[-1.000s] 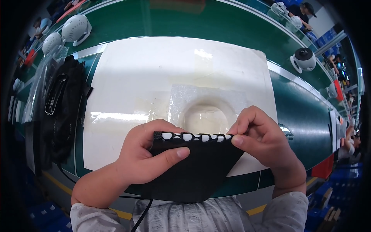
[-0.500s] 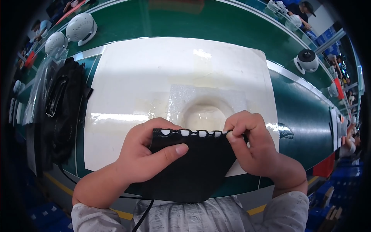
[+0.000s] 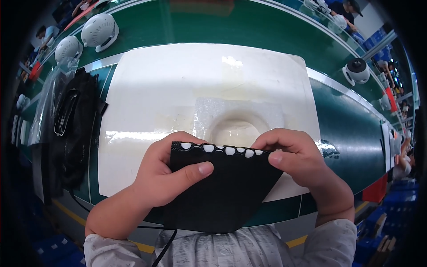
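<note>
A flat black panel [image 3: 218, 191] hangs down toward me between my hands. Along its top edge, white rounded pieces [image 3: 230, 151] show in a row between black scalloped loops; what exactly they are I cannot make out. My left hand [image 3: 167, 171] grips the panel's left end, thumb on the near face and fingers behind. At the right end, my right hand [image 3: 293, 153] pinches the edge between thumb and fingers. Beyond the panel, a foam block [image 3: 204, 113] with a round hollow lies on a white board [image 3: 147, 89].
To the left lie a black fabric bundle [image 3: 78, 133] and clear plastic bags [image 3: 46, 107]. White round-headed devices [image 3: 98, 32] stand on the green belt [image 3: 187, 22] across the back. Another with a dark top [image 3: 357, 70] is at far right. Co-workers sit beyond.
My right thumb and fingers have shifted from a tight pinch at the edge to a looser hold. More white pieces show along the edge. The devices on the belt moved slightly right.
</note>
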{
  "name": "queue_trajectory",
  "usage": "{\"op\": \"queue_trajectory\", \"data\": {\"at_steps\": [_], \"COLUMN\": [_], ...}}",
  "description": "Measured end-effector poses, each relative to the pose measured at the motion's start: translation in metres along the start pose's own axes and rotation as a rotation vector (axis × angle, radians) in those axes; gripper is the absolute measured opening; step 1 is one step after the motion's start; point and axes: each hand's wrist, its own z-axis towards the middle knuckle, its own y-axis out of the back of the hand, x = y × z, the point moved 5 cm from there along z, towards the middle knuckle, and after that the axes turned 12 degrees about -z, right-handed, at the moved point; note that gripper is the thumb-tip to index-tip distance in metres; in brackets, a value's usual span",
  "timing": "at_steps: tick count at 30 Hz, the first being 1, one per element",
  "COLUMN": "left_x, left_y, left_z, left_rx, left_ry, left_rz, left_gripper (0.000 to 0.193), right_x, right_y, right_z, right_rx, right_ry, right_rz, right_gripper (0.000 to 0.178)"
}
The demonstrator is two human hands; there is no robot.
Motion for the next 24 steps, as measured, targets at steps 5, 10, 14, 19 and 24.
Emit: {"op": "queue_trajectory", "data": {"at_steps": [5,10,14,19,24], "left_x": [0.0,0.002,0.002,0.002,0.004], "left_y": [0.0,0.0,0.001,0.001,-0.002], "left_z": [0.0,0.001,0.001,0.002,0.001], "left_rx": [-0.01,0.02,0.023,-0.01,-0.003], "left_ry": [0.01,0.004,0.006,0.02,0.048], "left_rz": [-0.008,0.023,0.014,0.02,0.037], "left_gripper": [0.022,0.021,0.021,0.022,0.022], "right_x": [0.003,0.013,0.016,0.013,0.002], "right_y": [-0.002,-0.001,-0.002,-0.001,0.001], "right_z": [-0.001,-0.005,-0.006,-0.002,-0.003], "right_rx": [-0.037,-0.175,-0.203,-0.23,-0.206], "right_ry": [0.025,0.266,0.333,0.328,0.278], "right_rz": [-0.098,-0.481,-0.531,-0.503,-0.39], "right_gripper": [0.019,0.008,0.007,0.008,0.01]}}
